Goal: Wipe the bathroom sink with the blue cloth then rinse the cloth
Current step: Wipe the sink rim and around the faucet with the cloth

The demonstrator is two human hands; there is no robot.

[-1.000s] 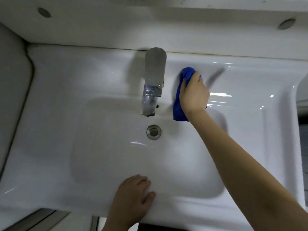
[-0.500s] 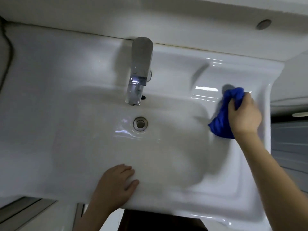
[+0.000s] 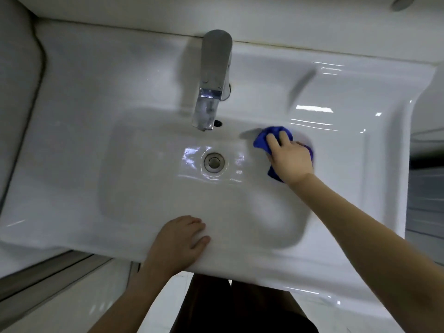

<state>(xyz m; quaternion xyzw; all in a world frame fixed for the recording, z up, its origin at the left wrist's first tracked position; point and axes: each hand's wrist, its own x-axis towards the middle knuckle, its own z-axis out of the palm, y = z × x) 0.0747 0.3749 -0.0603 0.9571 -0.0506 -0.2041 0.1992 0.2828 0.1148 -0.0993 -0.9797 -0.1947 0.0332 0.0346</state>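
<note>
Clearly the wiping step is the one in hand, judged from the single head view, which looks straight down on the white sink (image 3: 96,75). The right hand (image 3: 290,159) reaches across to the far right corner of the basin, where the wall rises to the ledge. Its fingers curve over the bunched blue cloth (image 3: 262,141) and hold the wad down against the porcelain. Folds of the cloth show beyond the fingertips and again below the wrist side of the palm. The left hand (image 3: 179,241) holds nothing. It rests palm-down on the front rim, fingers close together and lying loosely over the edge toward the bowl, seemingly as a brace. The chrome faucet (image 3: 211,80) stands at the back centre with its spout over the bowl, and no stream shows from it. The drain (image 3: 213,162) sits just below the spout, ringed by bright reflections, well to the left of the cloth. The basin floor, the left wall and the left ledge probably need a pass too, so the next move calls for dragging the cloth down and leftward with steady pressure. Rinsing looks some way off: it would need the faucet opened and the cloth brought under the spout.
</note>
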